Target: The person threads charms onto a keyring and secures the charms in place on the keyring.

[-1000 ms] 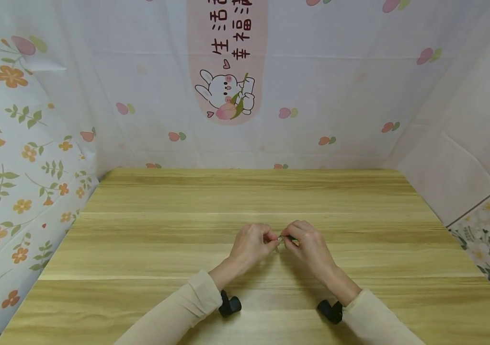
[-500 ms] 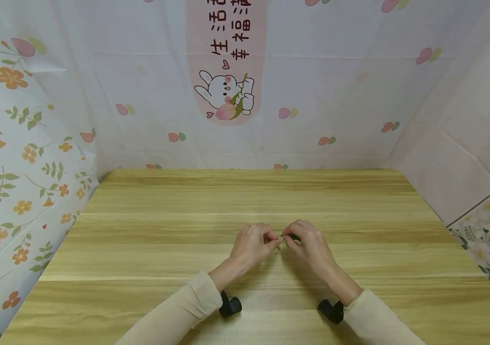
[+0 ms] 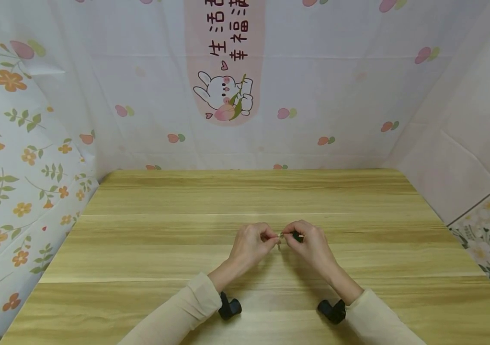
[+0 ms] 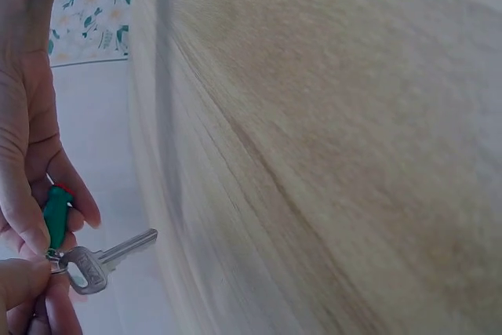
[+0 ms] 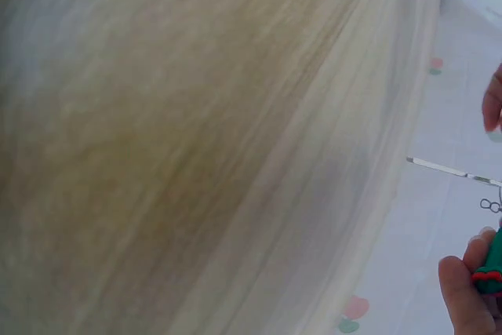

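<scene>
A metal key dangles from a small key ring, which also carries a green charm with a red edge. My left hand pinches the ring between thumb and fingertips. Facing it, my right hand holds the charm near its ring end, its fingertips almost meeting the left ones. In the right wrist view the charm's red-rimmed end shows by the right fingers, and the key points away sideways. The far part of the ring is hidden behind the left thumb.
Both hands are over a wood-grain table. Black wrist cameras sit by each cuff, the left one and the right one. A printed curtain hangs behind the table's far edge, with floral cloth at the left.
Both hands stay nearly in place. The key below the left fingertips has swung slightly, and more of the green charm shows inside my right hand.
</scene>
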